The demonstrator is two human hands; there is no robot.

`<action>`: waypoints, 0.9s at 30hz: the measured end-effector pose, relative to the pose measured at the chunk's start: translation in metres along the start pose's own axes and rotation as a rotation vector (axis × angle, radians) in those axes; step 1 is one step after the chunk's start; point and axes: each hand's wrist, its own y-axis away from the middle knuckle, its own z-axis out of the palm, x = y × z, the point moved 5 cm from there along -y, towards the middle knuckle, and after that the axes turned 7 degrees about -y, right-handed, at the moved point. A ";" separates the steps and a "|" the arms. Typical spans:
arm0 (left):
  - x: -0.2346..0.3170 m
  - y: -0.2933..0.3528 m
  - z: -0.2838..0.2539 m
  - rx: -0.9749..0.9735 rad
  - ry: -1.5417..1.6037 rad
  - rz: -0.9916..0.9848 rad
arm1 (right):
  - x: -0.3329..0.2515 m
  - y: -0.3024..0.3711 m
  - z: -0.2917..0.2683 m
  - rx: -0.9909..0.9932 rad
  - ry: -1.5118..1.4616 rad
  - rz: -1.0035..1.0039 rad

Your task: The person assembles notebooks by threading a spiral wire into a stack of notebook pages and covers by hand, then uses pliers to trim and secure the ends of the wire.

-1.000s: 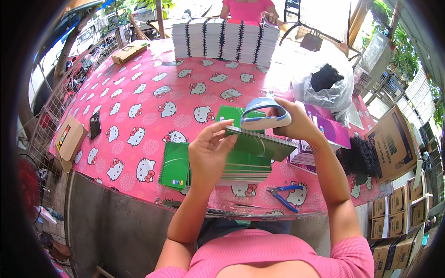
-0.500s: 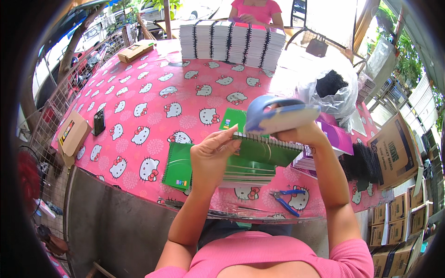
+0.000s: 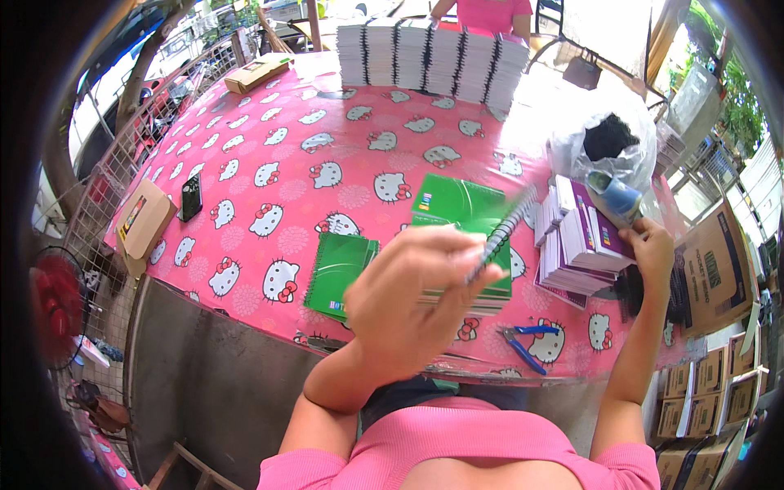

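Note:
My left hand [image 3: 416,294], blurred by motion, is closed on a green spiral notebook [image 3: 510,229] tilted up nearly edge-on, gripping its black coil side. Below it lies a stack of green notebooks [image 3: 461,200], partly hidden by the hand. More green notebooks [image 3: 339,273] lie to the left. My right hand [image 3: 653,247] reaches over the right side, fingers curled at the lower end of a rounded blue tool [image 3: 618,198]; its exact kind is unclear. The tool is tilted beside a stack of purple notebooks [image 3: 576,245], which the fingertips nearly meet.
Blue cutting pliers [image 3: 529,343] lie near the front edge. A clear bag [image 3: 563,151] with black coils stands back right, a cardboard box [image 3: 719,269] at the right. Tall notebook stacks [image 3: 420,61] stand at the back before another person [image 3: 494,15]. A phone [image 3: 191,198] lies left.
My right hand has carried the blue tool right, from above the green notebook to the purple stack. My left hand has moved right and tilted the notebook upright. The view has shifted slightly.

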 end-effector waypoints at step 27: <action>-0.009 0.077 0.027 -0.122 -0.101 -0.151 | -0.097 0.186 0.040 -0.329 -0.723 -0.553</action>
